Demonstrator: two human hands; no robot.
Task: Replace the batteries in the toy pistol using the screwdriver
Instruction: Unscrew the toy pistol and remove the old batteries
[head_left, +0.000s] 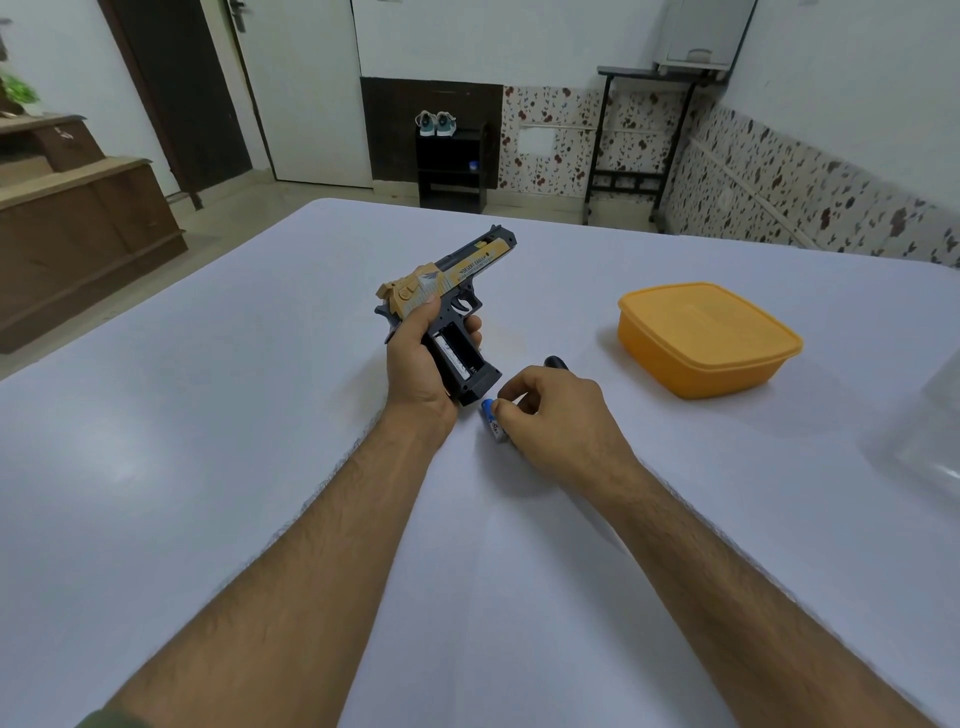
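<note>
Over the white bench (208, 467), the left hand (415, 358) grips the toy pistol (447, 306), compartment open upward. Just beside its butt, the right hand (550, 410) pinches a blue battery (492, 420); best match polarity to the spring before pressing in.

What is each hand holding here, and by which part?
Left hand grips the toy pistol by its grip, battery compartment open. Right hand pinches a blue battery near its top end.
</note>
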